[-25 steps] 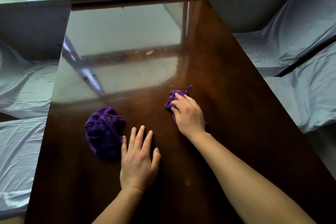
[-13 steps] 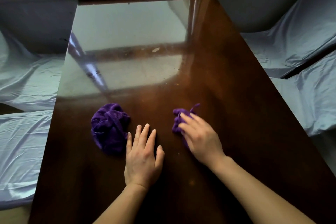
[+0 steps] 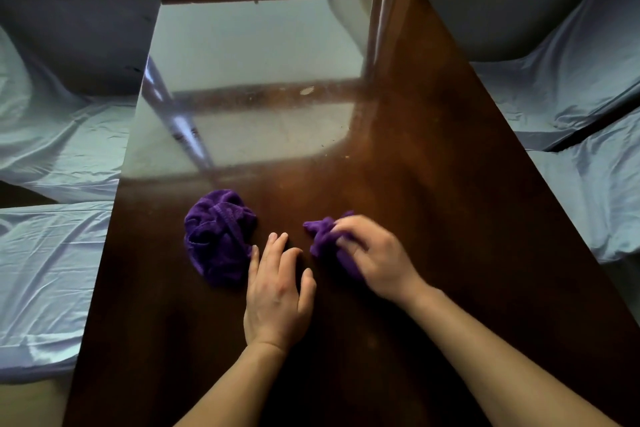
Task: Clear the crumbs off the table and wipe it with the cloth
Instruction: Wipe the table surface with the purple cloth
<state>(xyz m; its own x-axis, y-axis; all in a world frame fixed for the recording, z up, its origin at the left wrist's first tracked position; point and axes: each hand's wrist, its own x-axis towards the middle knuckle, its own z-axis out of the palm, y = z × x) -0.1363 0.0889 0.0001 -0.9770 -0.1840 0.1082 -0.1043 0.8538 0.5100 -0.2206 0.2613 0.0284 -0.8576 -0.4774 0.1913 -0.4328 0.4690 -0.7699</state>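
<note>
Gripping a purple cloth (image 3: 323, 236), the right hand (image 3: 374, 260) presses the table (image 3: 433, 218); left hand (image 3: 277, 291) flat, released.

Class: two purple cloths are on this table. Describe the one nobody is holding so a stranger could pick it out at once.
Start at the long dark wooden table. Near its middle, beside the left hand, lies a bunched purple cloth. Unlike the smaller cloth gripped by the right hand, it sits alone, rounder and bigger.

The right hand (image 3: 372, 258) is motion-blurred and hides much of its purple cloth (image 3: 323, 236).
</note>
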